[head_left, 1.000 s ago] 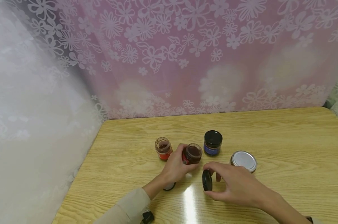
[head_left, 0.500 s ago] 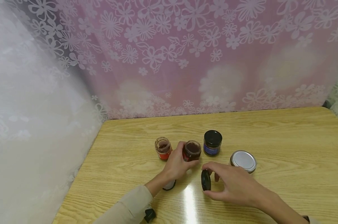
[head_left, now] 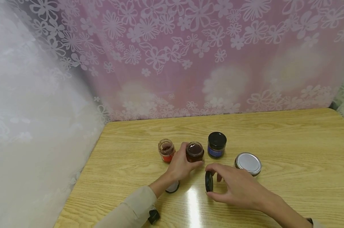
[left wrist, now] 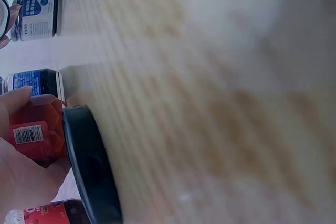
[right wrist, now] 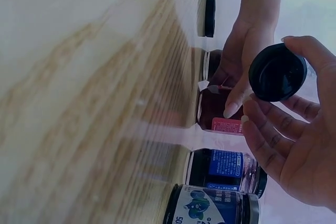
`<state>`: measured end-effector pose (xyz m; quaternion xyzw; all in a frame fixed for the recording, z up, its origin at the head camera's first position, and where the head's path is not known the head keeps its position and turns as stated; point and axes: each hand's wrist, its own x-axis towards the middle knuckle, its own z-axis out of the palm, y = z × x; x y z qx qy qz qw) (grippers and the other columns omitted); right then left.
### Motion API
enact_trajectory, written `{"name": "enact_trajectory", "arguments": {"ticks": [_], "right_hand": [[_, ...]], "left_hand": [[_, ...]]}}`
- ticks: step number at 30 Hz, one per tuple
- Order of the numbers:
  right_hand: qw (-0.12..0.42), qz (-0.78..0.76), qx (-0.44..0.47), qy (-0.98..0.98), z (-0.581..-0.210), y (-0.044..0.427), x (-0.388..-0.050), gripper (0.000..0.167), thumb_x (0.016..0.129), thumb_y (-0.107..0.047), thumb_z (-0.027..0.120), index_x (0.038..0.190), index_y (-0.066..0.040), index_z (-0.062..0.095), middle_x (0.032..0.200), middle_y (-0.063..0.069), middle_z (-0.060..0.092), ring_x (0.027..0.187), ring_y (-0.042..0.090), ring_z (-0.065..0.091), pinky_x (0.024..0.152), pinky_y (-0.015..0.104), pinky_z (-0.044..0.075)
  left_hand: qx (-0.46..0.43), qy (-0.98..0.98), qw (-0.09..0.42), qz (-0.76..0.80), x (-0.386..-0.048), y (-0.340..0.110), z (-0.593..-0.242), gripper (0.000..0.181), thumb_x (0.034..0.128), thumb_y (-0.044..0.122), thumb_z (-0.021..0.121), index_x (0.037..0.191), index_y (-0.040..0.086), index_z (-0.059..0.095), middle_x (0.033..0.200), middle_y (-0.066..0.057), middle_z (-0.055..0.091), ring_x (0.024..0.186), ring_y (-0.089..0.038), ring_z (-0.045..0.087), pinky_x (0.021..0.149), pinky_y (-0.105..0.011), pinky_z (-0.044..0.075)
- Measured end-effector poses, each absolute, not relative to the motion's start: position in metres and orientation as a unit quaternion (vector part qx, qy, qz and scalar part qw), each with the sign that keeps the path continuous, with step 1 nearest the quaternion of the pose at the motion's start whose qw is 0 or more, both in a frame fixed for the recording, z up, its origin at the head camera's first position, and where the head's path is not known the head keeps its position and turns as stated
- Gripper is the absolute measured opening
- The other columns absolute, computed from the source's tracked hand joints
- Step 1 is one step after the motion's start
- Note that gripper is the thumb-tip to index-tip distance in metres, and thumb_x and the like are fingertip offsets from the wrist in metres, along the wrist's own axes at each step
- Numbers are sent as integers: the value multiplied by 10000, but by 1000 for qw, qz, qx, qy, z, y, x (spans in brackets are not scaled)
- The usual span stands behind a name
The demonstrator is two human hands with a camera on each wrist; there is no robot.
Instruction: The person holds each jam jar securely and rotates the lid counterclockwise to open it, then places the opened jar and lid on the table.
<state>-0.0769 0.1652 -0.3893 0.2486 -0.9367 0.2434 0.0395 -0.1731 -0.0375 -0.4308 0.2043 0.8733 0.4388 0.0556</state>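
Observation:
My left hand (head_left: 178,166) grips an open glass jar (head_left: 195,155) of dark red contents, thumb and fingers round its sides. A red label with a barcode shows on this jar in the left wrist view. Just to the right, my right hand (head_left: 237,186) pinches a black jar lid (head_left: 208,181) by its rim, holding it on edge and apart from the jar. The lid's hollow inside (right wrist: 278,73) shows in the right wrist view. Left of the gripped jar stands a second open jar (head_left: 166,152) with a red label, partly behind my left hand.
Another black lid (head_left: 173,187) lies on the wooden table (head_left: 126,152) beside my left wrist, partly hidden. Behind my right hand stand a blue-labelled jar (head_left: 216,145) with a black lid and a jar with a silver lid (head_left: 248,162). A floral curtain (head_left: 172,63) hangs behind.
The gripped jar has shifted slightly away and left and stands more upright. The right hand with the lid has moved a little left, and the lid is turned more edge-on.

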Motion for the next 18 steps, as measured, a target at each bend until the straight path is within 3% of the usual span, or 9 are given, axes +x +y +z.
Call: {"name": "enact_trajectory", "arguments": {"ticks": [11,18], "right_hand": [[37,270,238,-932,-394,163,-82,557,785,-546,711,1213,-236,534,984,-154,597,826,29,577,585,246,440],[2,314,213,-925,-398,162,-87,564,789,-496,734,1219,-207,513,983,-142,583,834,58,588,629,241,452]], "left_hand": [[197,877,62,434,-178,-35,-431,634,802,344,779,1275,117,423,1125,-12,614,1016,-162,592,849,-357,470],[193,879,58,432,-180,-33,-431,640,793,337,788,1273,126,420,1124,-14,613,1017,-156,587,853,-350,466]]}}
